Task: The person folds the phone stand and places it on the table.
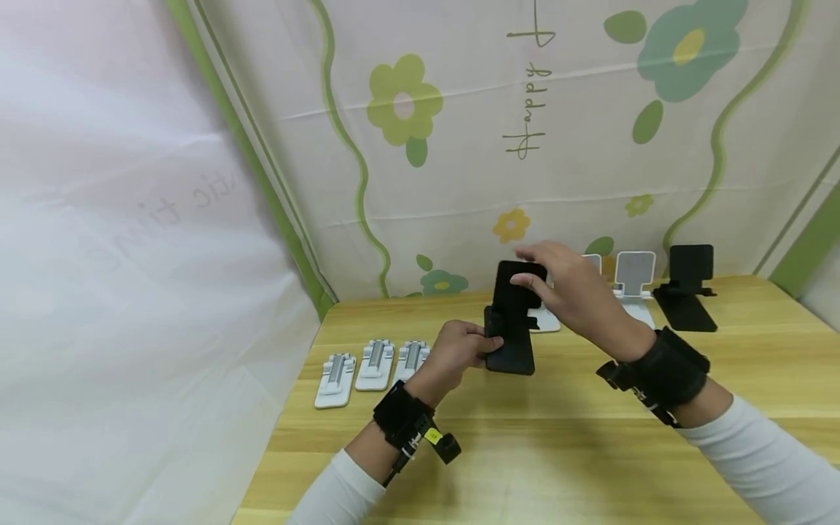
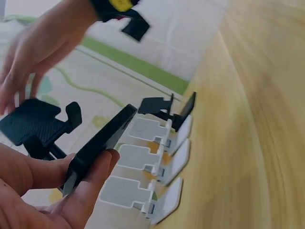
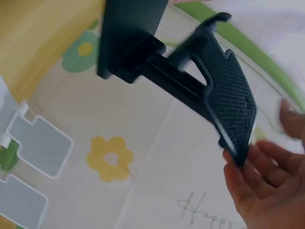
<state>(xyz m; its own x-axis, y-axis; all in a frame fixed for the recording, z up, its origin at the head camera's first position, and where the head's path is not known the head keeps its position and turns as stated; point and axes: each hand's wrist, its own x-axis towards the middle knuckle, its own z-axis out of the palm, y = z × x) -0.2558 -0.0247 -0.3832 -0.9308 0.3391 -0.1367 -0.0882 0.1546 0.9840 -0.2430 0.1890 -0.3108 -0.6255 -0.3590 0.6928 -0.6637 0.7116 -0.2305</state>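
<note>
Head view: holds a black phone stand (image 1: 508,321) up above the wooden table (image 1: 558,467), with the left hand (image 1: 456,350) gripping the side of its lower plate (image 1: 514,357). Has the right hand (image 1: 574,295) at the upper plate (image 1: 507,295), thumb and fingers spread with a wide gap. Shows three folded white stands (image 1: 335,380) on the table at left and, at right, opened white stands (image 1: 635,273), partly hidden by the right hand, next to another black stand (image 1: 691,270).

Left wrist view: pinches the lower plate edge-on between thumb and fingers, clear of the table. Shows the upper plate angled away from it, with small hooks (image 2: 73,115) along one side.

Right wrist view: touches the outer edge of the upper plate with the fingertips, thumb apart from it. Cannot tell how hard. Joins both plates by a straight arm (image 3: 176,86).

Seems to call for turning the upper plate at its joint. Best to keep the lower plate steady in the left hand, push far from the joint for leverage, and ease rather than jerk. Keep left fingers away from the joint to avoid a nip.
</note>
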